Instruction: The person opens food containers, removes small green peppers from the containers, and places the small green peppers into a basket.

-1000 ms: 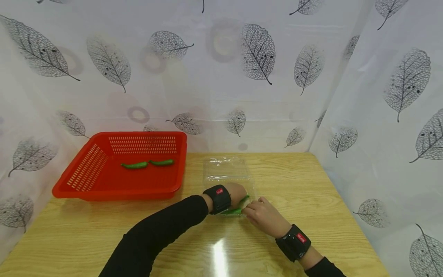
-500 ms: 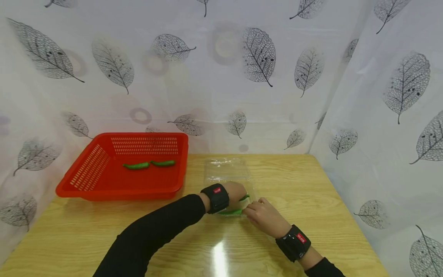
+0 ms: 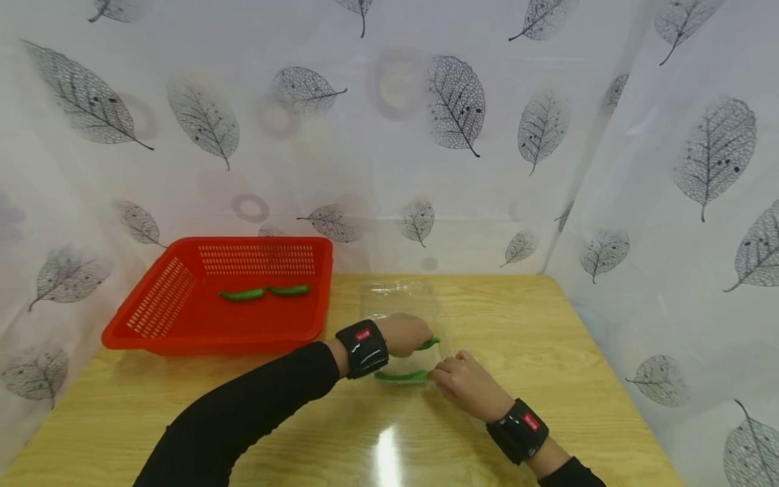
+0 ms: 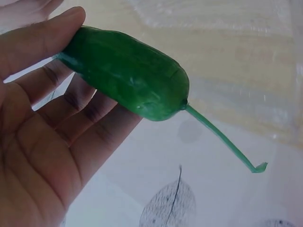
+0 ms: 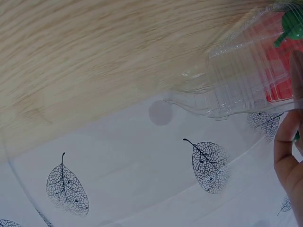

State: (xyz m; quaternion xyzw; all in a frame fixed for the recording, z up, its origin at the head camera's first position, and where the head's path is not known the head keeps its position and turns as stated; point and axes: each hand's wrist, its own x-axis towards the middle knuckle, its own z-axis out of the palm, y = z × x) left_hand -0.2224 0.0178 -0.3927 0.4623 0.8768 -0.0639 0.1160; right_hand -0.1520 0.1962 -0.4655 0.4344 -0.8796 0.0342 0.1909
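My left hand (image 3: 406,334) is over a clear plastic box (image 3: 402,297) with its lid open toward the back. Between thumb and fingers it pinches a green chili pepper (image 4: 132,75), whose thin stem points away from the palm in the left wrist view. Another green chili pepper (image 3: 400,377) lies along the near side of the box. At the box's near right corner, my right hand (image 3: 470,385) grips the edge with curled fingers. The right wrist view catches only part of that hand, at its right border, beside the box's clear ribbed wall (image 5: 236,80).
A red plastic basket (image 3: 213,341) stands at the back left of the wooden table (image 3: 517,338), holding two green chili peppers (image 3: 242,295) end to end. A white leaf-print sheet (image 3: 389,135) hangs behind the table and along its right side.
My left hand and wrist have shifted a little to the left, uncovering more of the pepper at the box's near side. The right hand keeps its place at the corner.
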